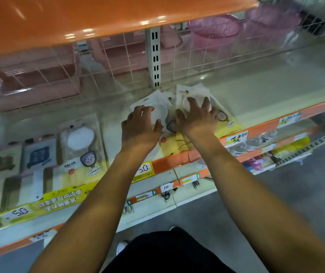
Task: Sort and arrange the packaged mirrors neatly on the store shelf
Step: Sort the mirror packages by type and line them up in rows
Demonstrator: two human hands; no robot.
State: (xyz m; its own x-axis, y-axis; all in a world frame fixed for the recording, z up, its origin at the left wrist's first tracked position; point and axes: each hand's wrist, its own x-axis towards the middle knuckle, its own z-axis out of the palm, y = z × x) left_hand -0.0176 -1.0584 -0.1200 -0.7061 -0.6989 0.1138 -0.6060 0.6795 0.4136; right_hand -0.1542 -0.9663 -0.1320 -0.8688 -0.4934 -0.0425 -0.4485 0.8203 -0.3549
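Up front, we reach over the orange front lip [177,161] of the pale store shelf [266,95], whose surface lies bare to the right of our hands as far as the wire grid back panel [207,56]. An orange upper shelf [79,18] hangs close overhead. Our left hand [141,126] curls its fingers and thumb round a white packaged round mirror [160,107] lying tilted in a loose heap mid-shelf. Just beside it, our right hand [198,117] presses with spread, straight fingers on a cream-and-yellow packaged mirror [192,91], which overlaps other yellow cards reaching the lip. Further left, apart from the heap, a neat stack of matching yellow-card mirror packs [81,148] lies flat beside blue and tan carded goods [37,154].
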